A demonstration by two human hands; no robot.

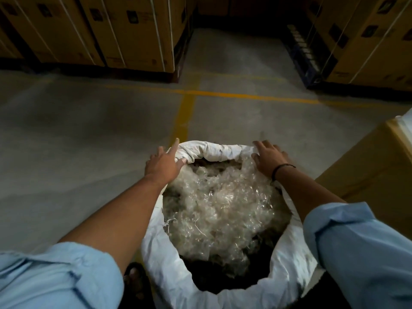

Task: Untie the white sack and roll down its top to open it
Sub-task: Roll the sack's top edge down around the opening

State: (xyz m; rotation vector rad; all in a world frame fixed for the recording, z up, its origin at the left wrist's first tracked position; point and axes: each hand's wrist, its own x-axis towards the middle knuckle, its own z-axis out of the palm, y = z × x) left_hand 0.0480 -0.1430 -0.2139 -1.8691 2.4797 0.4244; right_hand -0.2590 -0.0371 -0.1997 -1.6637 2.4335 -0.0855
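Note:
The white sack (214,150) stands on the floor right below me, its mouth wide and its top rolled into a thick rim. Crumpled clear plastic wrap (220,206) fills the inside. My left hand (163,163) lies on the far left part of the rim, fingers spread, thumb on the rim's inner side. My right hand (268,159) rests on the far right part of the rim, fingers curled over the rolled fabric; a dark band circles that wrist. No tie or string is visible.
Grey concrete floor with yellow painted lines (185,112) stretches ahead. Strapped cardboard cartons on pallets stand at the back left (107,30) and back right (365,41). Another carton (379,157) is close on the right of the sack. My sandalled foot (134,277) is beside the sack.

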